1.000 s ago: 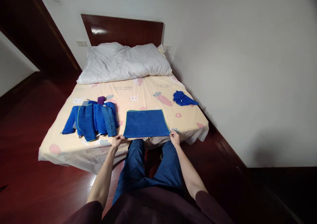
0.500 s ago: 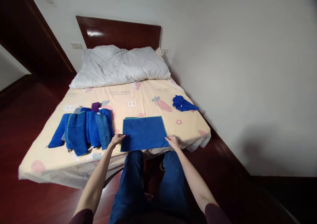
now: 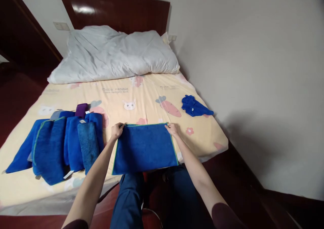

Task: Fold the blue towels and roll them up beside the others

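Note:
A blue towel with green edging (image 3: pixel 146 148) lies spread as a rectangle at the bed's front edge, its near side by my knees. My left hand (image 3: pixel 118 130) pinches its far left corner. At the far right corner, my right hand (image 3: pixel 172 129) has its fingers closed on the towel. Left of my left hand sits a group of folded blue towels (image 3: pixel 53 148), with a purple one (image 3: pixel 81 110) at the back. A crumpled blue cloth (image 3: pixel 194 106) rests near the bed's right edge.
The bed (image 3: pixel 149 97) has a cream sheet with carrot and rabbit prints. A white quilt (image 3: pixel 111 55) is bunched by the dark wooden headboard (image 3: pixel 121 9). A pale wall (image 3: pixel 248 70) rises on the right.
Both hands have moved from the towel's near sides to its far corners. The view has come closer to the bed and tilted down.

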Tool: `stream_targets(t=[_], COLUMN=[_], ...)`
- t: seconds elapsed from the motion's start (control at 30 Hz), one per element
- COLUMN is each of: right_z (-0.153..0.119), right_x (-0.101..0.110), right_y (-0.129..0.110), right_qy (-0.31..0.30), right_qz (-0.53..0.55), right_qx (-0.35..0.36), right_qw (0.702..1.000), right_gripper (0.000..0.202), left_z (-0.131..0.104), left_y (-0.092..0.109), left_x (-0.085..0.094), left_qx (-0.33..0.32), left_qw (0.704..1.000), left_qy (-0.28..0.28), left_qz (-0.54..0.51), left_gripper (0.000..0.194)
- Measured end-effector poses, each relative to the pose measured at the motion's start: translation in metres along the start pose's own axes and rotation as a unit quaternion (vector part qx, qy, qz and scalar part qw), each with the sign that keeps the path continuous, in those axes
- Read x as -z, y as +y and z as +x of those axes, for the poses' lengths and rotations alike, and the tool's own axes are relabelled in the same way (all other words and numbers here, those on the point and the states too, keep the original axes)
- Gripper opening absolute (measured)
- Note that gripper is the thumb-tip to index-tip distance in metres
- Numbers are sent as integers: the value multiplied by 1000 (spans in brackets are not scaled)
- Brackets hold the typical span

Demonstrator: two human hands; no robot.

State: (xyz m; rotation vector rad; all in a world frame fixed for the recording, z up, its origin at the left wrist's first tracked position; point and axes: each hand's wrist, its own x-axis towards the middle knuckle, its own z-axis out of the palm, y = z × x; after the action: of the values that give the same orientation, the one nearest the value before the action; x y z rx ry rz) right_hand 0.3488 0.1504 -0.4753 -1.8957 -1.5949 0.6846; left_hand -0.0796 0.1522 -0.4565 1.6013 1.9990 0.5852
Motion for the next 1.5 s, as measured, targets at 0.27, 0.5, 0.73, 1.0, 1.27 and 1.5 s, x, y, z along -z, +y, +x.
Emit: stream_targets(t=[0.27, 0.5, 0.73, 1.0, 1.27, 1.5], right_z=[-3, 12, 39, 51, 66, 36], right_x=[8, 5, 14, 23, 1, -5], right_y=[10, -15, -19, -20, -28, -43], right_qy=[5, -23, -104, -151, -122, -19], right_qz=[-22, -57, -98, -121, -187, -239], right_qx=[-26, 16, 39, 84, 75, 110], right_qw=[999, 998, 989, 978, 972, 964], right_gripper=[29, 22, 9, 9, 19, 40], left_z=[21, 30, 52, 57, 58, 24], left_y=[-1, 4, 5, -11, -10, 13], left_x=[-5, 2, 21, 35, 13, 5], left_qx=[-50, -114, -116, -109, -92, -74], left_qw=[997, 987, 976, 976, 974, 967], left_qy=[-17, -65, -132, -138, -41, 43], left_qz=[58, 97, 127, 126, 205, 239], left_gripper=[32, 34, 8, 14, 29, 43])
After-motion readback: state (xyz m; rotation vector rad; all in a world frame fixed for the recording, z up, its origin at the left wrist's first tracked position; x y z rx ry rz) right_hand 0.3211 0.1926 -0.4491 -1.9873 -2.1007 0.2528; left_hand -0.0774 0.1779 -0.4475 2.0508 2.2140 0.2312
